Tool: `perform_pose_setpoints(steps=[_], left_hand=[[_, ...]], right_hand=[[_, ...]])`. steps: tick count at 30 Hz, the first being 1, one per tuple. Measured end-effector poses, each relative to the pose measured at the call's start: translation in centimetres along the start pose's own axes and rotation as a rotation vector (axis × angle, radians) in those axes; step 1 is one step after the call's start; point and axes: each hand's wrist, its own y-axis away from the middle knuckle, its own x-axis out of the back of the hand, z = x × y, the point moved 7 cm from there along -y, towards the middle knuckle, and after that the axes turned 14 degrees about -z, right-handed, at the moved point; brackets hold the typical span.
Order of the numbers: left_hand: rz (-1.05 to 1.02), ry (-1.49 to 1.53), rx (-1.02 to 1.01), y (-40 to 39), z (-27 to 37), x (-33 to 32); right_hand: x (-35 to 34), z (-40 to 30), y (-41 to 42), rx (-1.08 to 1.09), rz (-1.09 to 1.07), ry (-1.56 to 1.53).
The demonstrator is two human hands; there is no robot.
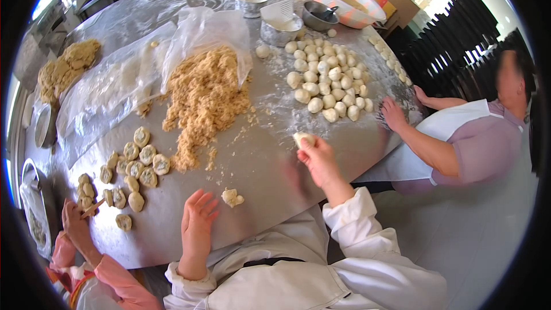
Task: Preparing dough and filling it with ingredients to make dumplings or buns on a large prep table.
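My right hand [317, 161] grips a pale dough ball [302, 139] between thumb and fingers, lifted in front of a heap of round dough balls [333, 78]. Nothing is in my left hand [198, 221], whose fingers are spread at the near side of the steel table [258, 163]. Just right of it lies a small lumpy piece of dough [233, 197]. Beyond both hands a mound of crumbly, tan filling [206, 99] spills toward me, partly covered by a clear plastic sheet [208, 30]. Left of the mound sit several flattened dough rounds with dark filling in their tops [147, 155].
A co-worker's hand [77, 224] at left holds a wooden stick [93, 209]. Another co-worker's hand [394, 114] rests on the floured right edge. Flour-dusted tins [280, 30], a metal bowl [319, 16] and a large plastic basin [344, 0] stand at the back. A dough mass [66, 69] lies far left.
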Motion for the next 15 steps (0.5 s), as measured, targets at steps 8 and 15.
perform_pose_setpoints(steps=[8, 15], left_hand=[[0.225, -0.063, -0.088, 3.1, 0.7, 4.7], [0.911, -0.858, -0.251, 7.4, 3.4, 13.6]], right_hand=[[11.3, -9.0, -4.3, 0.500, 0.329, -0.086], [0.1, -1.9, -1.2, 0.390, 0.072, 0.543]])
